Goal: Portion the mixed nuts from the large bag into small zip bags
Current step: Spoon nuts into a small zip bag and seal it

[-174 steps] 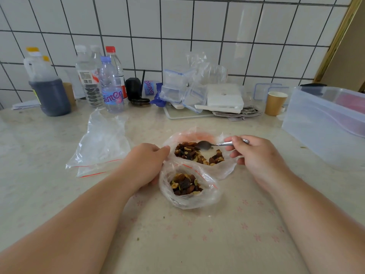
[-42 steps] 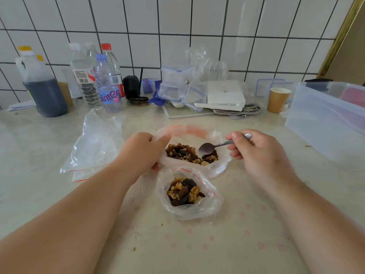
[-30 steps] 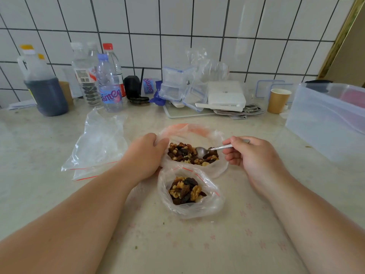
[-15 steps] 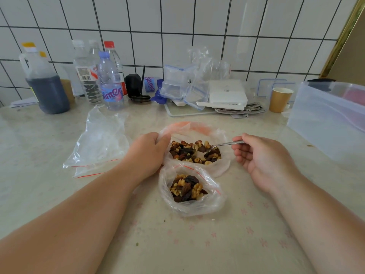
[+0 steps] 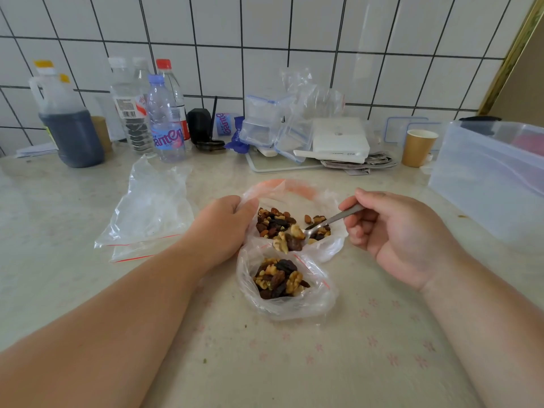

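Item: mixed nuts [image 5: 290, 240], loose and light, which we are lifting heaped on a spoon [image 5: 332, 220] pinched in our right hand [image 5: 394, 234] above the large bag [image 5: 294, 207]. Our left hand [image 5: 223, 228] is gripping that bag's limp, slippery rim. We are judging the small zip bag [image 5: 282, 287], just in front, soft and floppy, best held at its mouth.

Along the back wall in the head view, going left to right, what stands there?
Dark jug → clear labelled bottle → blue-capped bottle → black holder → clear lidded boxes → white box → paper cup → big clear tub.
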Available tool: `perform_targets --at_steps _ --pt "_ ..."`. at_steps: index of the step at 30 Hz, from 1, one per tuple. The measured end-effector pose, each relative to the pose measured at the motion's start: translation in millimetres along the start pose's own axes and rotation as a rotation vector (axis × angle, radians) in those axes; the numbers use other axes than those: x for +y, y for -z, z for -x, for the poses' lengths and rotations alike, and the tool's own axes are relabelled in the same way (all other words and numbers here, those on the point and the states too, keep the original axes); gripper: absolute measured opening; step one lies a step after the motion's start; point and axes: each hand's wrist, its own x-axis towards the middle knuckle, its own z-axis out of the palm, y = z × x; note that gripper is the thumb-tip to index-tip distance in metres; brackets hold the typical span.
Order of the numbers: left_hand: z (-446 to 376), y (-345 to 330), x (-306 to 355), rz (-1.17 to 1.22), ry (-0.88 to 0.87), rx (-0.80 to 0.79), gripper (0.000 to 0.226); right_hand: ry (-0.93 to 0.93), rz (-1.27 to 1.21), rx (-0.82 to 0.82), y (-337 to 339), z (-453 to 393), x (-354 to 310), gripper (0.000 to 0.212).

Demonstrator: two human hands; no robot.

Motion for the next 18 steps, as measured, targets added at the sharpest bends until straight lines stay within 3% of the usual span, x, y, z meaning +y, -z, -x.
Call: perform_targets --at_steps 8,12,18 --pt "-2 -2 -1 -0.055 0.001 0.018 0.052 0.409 0.507 -0.4 -1 20 -2 0.027" --pt "-1 -2 1 -0.067 0.012 0.025 0.05 0.43 0.522 -0.408 0 20 -2 0.026" --pt "6 6 12 -0.15 0.031 0.036 0.036 0.424 0.255 -0.28 5 15 -7 0.026"
